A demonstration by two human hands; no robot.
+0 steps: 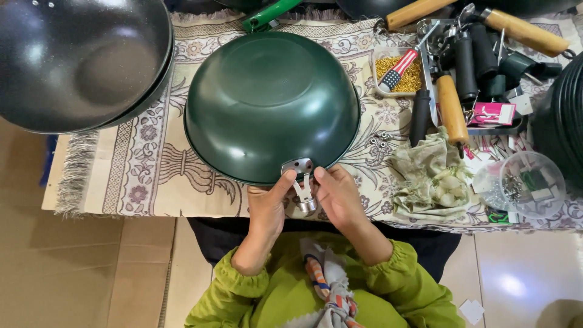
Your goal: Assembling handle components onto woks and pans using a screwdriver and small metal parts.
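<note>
Green sleeves with gathered cuffs fill the bottom of the view, a patterned scarf hanging between them, and from them both hands reach to the near edge of the tabletop, which is covered by a fringed cream cloth with a floral print.

Largest on it is the dark green wok, lying upside down with its rounded base toward the camera and its rim on the cloth. At its near rim sits a shiny metal handle bracket, its plate against the wok's wall and its tube end pointing toward the person. The left hand has its thumb pressed to the bracket's left side, fingers curled underneath; the right hand closes in from the other side, thumb and forefinger pinching the stem. Both are partly closed around it.

By my reading, the bracket is seated in place on the wok, but no handle is on it yet; whether it is already fastened cannot be told from here.

Beyond, to the left, black woks are stacked open side up. To the right lie wooden handles and black handles, a crumpled rag, a clear round tub of small metal parts, a tray of brass-coloured fasteners and a striped-grip screwdriver resting across it.
</note>
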